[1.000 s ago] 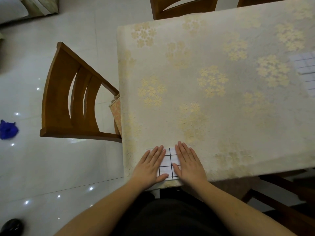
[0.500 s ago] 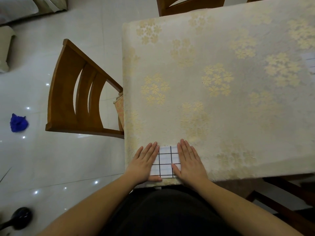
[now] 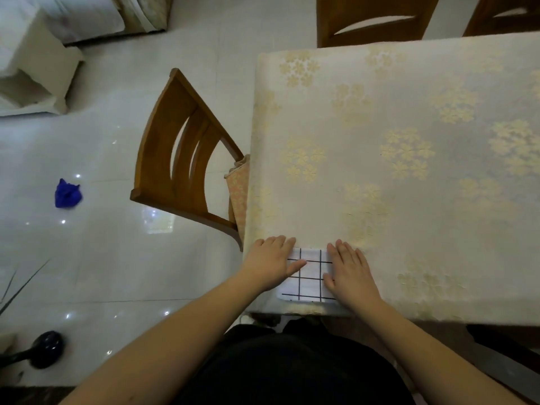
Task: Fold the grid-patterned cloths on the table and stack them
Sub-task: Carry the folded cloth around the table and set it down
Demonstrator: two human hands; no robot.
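View: looking down from head height at a person's two bare arms reaching onto a covered surface (image 3: pixel 409 200) with a pale gold flower print.
Cloth: one white cloth (image 3: pixel 311 274) with black grid lines lies at the near edge of the surface, close to its left corner, already folded down to a small, thick rectangle.
Left hand (image 3: pixel 270 261): flat, palm down, on the cloth's left edge; fingers extended, thumb lying across the grid. Its grip is released; it presses and grasps nothing.
Right hand (image 3: pixel 349 271): flat, palm down, on the cloth's right edge; fingers together and pointing away. Grip likewise released, pressing only.
Step in hand: this looks like smoothing or flattening a finished fold.
Done: this one cloth appears folded, or nearly so.
Left to do: no stack and no other grid cloth can be seen here, so how many remain cannot be told; stacking is not yet shown.
Surroundings: a wooden chair (image 3: pixel 181 159) stands just beside the surface on the left; a blue crumpled thing (image 3: pixel 67 194) lies on the tiled floor, well apart.
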